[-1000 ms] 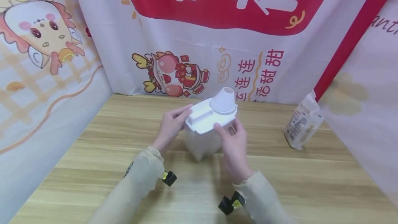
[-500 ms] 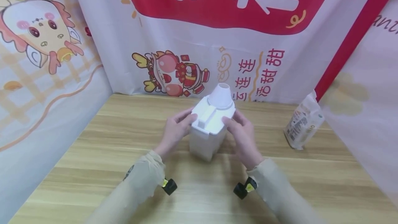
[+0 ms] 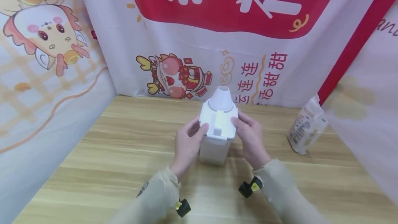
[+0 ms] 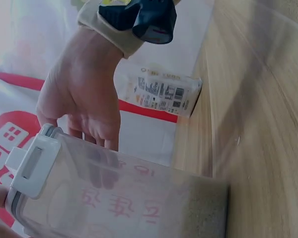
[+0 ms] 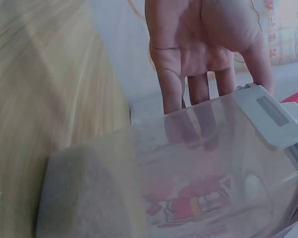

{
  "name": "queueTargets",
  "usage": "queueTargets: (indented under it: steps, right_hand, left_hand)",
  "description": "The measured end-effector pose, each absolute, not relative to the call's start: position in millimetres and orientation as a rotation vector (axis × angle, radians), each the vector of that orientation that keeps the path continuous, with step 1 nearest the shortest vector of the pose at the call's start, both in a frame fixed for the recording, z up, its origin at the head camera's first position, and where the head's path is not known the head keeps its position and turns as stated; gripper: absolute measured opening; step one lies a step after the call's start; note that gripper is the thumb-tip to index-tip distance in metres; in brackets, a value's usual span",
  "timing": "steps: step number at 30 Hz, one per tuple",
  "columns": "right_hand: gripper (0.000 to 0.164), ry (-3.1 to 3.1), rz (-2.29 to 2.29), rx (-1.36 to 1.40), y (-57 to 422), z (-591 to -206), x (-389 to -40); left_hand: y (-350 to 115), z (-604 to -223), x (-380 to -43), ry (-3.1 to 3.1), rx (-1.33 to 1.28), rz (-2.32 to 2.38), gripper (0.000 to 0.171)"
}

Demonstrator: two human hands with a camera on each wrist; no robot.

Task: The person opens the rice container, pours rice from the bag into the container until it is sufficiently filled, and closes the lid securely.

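A clear plastic storage container (image 3: pixel 214 153) stands upright on the table, its white lid (image 3: pixel 228 127) topped by a white cone-shaped cup (image 3: pixel 221 100). Pale, fine grains (image 4: pixel 206 206) fill its lower part. My left hand (image 3: pixel 188 144) grips its left side, thumb on the lid's edge. From the other side my right hand (image 3: pixel 253 142) holds it, thumb on the lid and fingers behind the wall. A white clip (image 4: pixel 37 168) lies flat over the lid's rim in the left wrist view. Through the clear wall, fingertips show in both wrist views.
A white printed packet (image 3: pixel 308 125) stands on the wooden table (image 3: pixel 124 148) at the right. A white and red printed cloth (image 3: pixel 174 37) hangs behind the table, with more printed cloth at both sides.
The container has been turned so its clip end faces me, and it has shifted slightly right. Both hands have moved with it, changing their places along the lid. The packet stays where it was.
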State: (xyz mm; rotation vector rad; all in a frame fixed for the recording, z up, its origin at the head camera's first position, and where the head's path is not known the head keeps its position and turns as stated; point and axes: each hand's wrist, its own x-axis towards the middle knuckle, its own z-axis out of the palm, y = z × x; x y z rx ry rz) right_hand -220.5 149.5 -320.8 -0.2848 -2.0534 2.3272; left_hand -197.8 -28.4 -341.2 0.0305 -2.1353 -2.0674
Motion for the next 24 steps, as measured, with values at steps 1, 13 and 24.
queueTargets:
  steps: [1,13,24]
  right_hand:
    - [0.049,-2.077,2.309,-0.284,150.2,-320.8,-218.8]
    - [0.046,-2.132,2.192,-0.146,153.5,-319.0,-167.8]
    - [0.054,-2.145,2.210,-0.112,157.5,-321.2,-157.6]
  left_hand:
    - [-27.6,-340.8,-195.8,-2.135,0.021,-2.076,0.049]
    - [-25.9,-344.4,-175.9,-2.101,-0.135,-2.132,0.048]
    - [-30.7,-352.6,-167.0,-2.126,-0.215,-2.053,0.056]
